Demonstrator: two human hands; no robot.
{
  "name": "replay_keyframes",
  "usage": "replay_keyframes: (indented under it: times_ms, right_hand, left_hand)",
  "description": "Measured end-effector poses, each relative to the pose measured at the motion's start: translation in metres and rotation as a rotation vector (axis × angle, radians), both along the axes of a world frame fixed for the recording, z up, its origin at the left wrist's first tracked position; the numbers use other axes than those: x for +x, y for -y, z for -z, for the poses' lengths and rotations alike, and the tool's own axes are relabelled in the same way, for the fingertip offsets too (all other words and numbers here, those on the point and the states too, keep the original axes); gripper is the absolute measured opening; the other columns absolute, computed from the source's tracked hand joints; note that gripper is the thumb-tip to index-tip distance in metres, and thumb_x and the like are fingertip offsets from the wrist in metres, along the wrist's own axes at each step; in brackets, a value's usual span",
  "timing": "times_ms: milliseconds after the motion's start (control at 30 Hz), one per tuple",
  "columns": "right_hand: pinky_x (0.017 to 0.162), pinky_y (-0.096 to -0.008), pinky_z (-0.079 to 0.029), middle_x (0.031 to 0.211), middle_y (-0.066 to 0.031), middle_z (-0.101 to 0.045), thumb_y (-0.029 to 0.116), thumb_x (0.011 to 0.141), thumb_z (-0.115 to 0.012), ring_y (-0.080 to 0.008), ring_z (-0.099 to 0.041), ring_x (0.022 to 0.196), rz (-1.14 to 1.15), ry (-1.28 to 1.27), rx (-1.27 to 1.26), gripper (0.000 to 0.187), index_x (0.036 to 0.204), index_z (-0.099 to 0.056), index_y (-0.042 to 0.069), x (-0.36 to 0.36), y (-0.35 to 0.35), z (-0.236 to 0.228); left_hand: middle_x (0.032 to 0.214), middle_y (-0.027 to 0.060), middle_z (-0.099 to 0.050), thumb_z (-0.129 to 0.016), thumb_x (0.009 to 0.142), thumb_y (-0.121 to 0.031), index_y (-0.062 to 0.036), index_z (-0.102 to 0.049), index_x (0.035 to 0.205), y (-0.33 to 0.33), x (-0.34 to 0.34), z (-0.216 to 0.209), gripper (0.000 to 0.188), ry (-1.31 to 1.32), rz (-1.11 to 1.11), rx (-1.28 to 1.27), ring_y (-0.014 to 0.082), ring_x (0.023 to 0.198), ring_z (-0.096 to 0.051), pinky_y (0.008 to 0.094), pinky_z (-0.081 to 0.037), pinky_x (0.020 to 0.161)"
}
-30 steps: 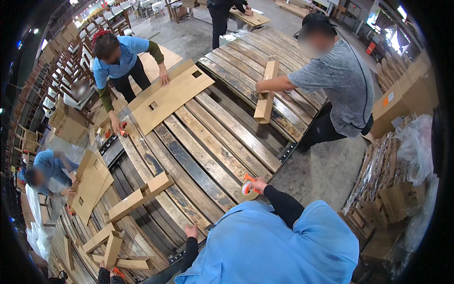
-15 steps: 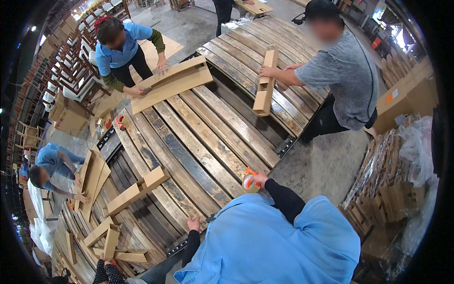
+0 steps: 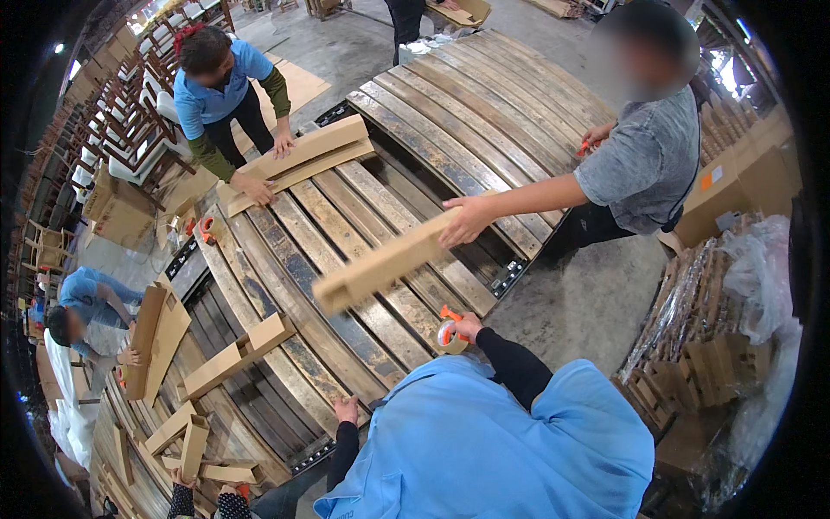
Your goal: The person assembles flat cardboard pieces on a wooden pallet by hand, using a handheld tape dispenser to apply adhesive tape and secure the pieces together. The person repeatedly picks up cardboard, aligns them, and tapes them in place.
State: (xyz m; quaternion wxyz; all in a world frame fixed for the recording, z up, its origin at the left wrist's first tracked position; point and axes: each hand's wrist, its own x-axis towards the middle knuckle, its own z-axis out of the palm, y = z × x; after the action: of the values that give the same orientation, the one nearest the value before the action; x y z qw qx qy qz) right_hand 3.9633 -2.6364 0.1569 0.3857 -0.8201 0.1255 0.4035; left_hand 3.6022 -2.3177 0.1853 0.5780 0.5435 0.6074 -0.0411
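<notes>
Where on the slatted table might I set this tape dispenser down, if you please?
Bare slats lie just ahead of your right hand, under the lifted cardboard strip, and at the far end. The left side is crowded with cardboard pieces.

I see one tape dispenser [image 3: 449,332]: orange handle, with a roll of tan tape on it. It's gripped in the right hand [image 3: 468,326], off the surface and roll side facing left. The orange tip sticks up above the roll. It sits at the near edge of the slatted wooden table [image 3: 285,259], toward the near right corner, where the dark planks end at the concrete. The left hand [image 3: 346,408] is flat on the same near edge, further left, fingers spread and nothing held.
</notes>
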Motion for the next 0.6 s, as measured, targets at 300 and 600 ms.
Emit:
replay_keyframes:
  times_ms: [300,600]
  right_hand:
    - [0.073,-0.0400,-0.056,0.089,-0.0170,-0.075,0.028,0.055,-0.088,-0.0291,-0.074,0.085,-0.081,0.065,-0.003,0.053,0.095,-0.075,-0.004,0.018,0.024,-0.010]
    - [0.067,-0.0383,-0.054,0.086,-0.0090,-0.071,0.010,0.065,-0.078,-0.0199,-0.068,0.078,0.231,0.046,0.003,0.036,0.100,-0.074,0.000,0.013,0.071,-0.063]
  left_hand:
    - [0.097,0.0184,-0.070,-0.075,0.087,-0.011,0.0091,-0.035,0.152,0.009,0.011,0.032,0.079,0.116,0.026,0.011,0.0195,0.070,-0.063,0.0347,-0.052,0.060]
    - [0.086,0.0095,-0.063,-0.071,0.088,-0.003,0.0029,-0.024,0.159,0.022,0.067,-0.001,0.085,0.062,0.149,-0.116,0.0159,0.063,-0.057,0.0322,-0.045,0.049]
